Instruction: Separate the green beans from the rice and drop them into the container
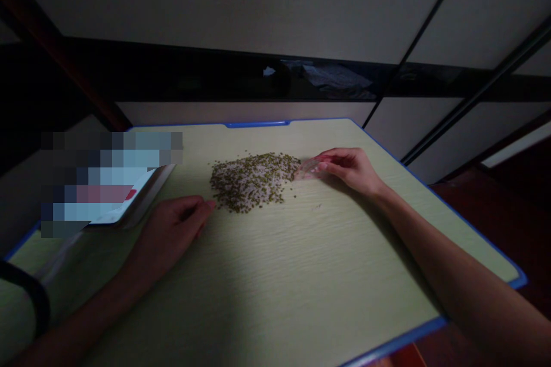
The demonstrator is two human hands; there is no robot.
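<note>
A pile of green mung beans mixed with white grains that look like rice (253,180) lies spread on the table (267,275). My left hand (172,223) rests at the pile's near left edge, thumb and fingers pinched together; whether anything is between them is hidden. On the other side, my right hand (350,169) grips a small clear plastic piece with a reddish tint (310,167). The plastic's left edge meets the right end of the pile. Its exact kind does not show.
A lit tablet-like screen (116,206), partly blurred out, stands on the left of the table. A dark curved bar (37,292) sits at the lower left. Behind the table are pale cabinet panels (241,6) and a dark shelf gap holding plastic-wrapped stuff (336,79).
</note>
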